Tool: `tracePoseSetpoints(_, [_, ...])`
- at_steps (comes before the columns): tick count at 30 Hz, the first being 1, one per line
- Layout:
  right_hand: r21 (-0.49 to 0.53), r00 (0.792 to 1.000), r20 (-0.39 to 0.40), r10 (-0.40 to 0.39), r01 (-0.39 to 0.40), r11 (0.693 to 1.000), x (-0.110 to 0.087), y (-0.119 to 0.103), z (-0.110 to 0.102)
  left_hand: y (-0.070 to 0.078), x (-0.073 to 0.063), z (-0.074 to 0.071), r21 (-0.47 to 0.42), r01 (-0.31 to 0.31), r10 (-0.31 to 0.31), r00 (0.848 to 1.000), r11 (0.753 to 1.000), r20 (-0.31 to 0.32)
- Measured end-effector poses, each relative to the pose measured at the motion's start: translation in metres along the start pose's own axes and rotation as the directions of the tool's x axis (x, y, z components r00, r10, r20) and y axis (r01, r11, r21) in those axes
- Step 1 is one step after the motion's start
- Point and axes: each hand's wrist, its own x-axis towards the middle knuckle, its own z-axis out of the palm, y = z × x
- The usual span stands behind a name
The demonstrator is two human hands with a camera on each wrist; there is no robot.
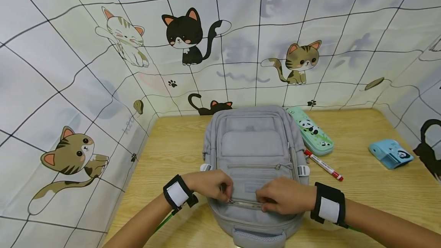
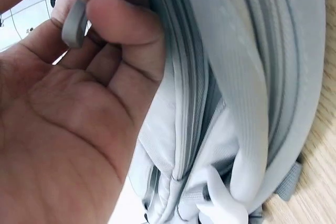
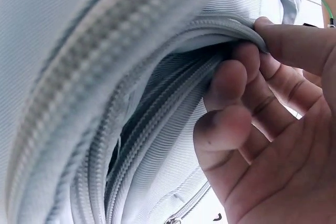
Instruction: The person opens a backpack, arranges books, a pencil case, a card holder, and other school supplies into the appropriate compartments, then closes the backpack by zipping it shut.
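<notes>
A grey backpack [image 1: 253, 144] lies on the wooden table with its front panel up. At the left end of its lower front pocket, my left hand [image 1: 210, 185] pinches the zipper pull. In the left wrist view a grey fabric tab [image 2: 75, 24] pokes out between the fingers of that hand. My right hand [image 1: 286, 196] holds the edge of the same pocket toward its right end. The right wrist view shows the pocket's zipper [image 3: 157, 124] parted, with thumb and fingers gripping one toothed edge [image 3: 231, 27]. The pocket's inside is mostly dark.
Right of the backpack lie a green panda pencil case [image 1: 311, 131] and a red-and-white marker [image 1: 325, 166]. A blue panda-print item [image 1: 391, 154] sits farther right on the table [image 1: 355, 133]. Cat-printed cloth [image 1: 241, 64] hangs behind and at the sides.
</notes>
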Motion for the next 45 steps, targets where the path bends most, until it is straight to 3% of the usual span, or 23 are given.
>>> tracePoseSetpoints(9, [0.054, 0.999, 0.031, 0.019, -0.021, 0.998, -0.004, -0.002, -0.010, -0.015, -0.018, -0.014, -0.014, 0.120, -0.120, 0.991, 0.993, -0.063])
tracePoseSetpoints(15, [0.053, 0.999, 0.031, 0.008, -0.010, 0.999, -0.003, -0.001, -0.010, -0.030, -0.022, -0.022, -0.062, 0.078, -0.081, 0.995, 0.995, -0.050])
tracePoseSetpoints(19, [0.085, 0.999, 0.041, 0.016, -0.020, 0.996, -0.002, -0.001, -0.012, -0.039, -0.025, -0.028, -0.043, 0.106, -0.108, 0.992, 0.993, -0.059])
tracePoseSetpoints(23, [0.116, 0.999, 0.038, 0.018, -0.022, 0.993, -0.004, -0.001, -0.015, -0.050, -0.032, -0.036, -0.021, 0.174, -0.175, 0.976, 0.985, -0.133])
tracePoseSetpoints(28, [0.127, 0.999, 0.033, -0.005, 0.001, 0.992, -0.006, -0.003, -0.017, -0.064, -0.036, -0.043, -0.036, 0.208, -0.211, 0.948, 0.977, -0.238])
tracePoseSetpoints(36, [0.148, 0.999, 0.041, -0.019, 0.013, 0.989, -0.008, -0.003, -0.016, -0.081, -0.032, -0.050, -0.053, 0.209, -0.215, 0.923, 0.976, -0.319])
tracePoseSetpoints(45, [0.126, 0.999, 0.036, -0.025, 0.020, 0.992, -0.011, -0.001, -0.013, -0.097, -0.024, -0.058, -0.010, 0.198, -0.181, 0.874, 0.980, -0.451])
